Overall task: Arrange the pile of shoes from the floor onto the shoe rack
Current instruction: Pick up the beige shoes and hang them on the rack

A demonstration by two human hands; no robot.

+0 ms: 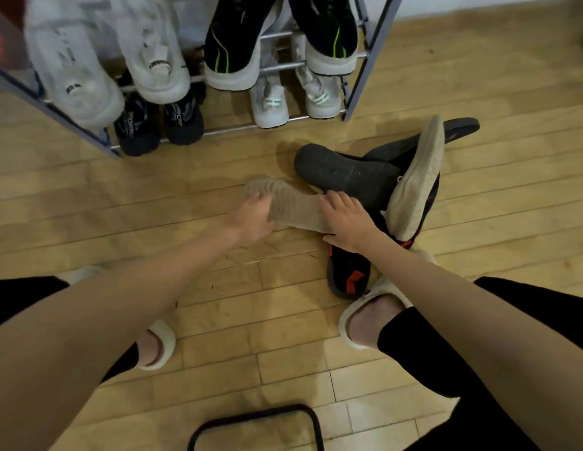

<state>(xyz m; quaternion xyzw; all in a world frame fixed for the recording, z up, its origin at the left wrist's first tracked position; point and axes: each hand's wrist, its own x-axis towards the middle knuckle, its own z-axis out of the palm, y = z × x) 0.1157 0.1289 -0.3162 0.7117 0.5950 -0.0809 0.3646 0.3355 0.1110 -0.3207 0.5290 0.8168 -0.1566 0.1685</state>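
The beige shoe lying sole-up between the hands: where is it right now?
In the head view the beige shoe lies on the wooden floor centre frame, below the shoe rack, left of the black-soled shoe.

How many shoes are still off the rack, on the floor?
4 in view: a tan-soled shoe under both hands, a dark shoe sole-up behind it, a second tan-soled shoe leaning on the pile, and a black-and-red shoe nearest. More may lie underneath.
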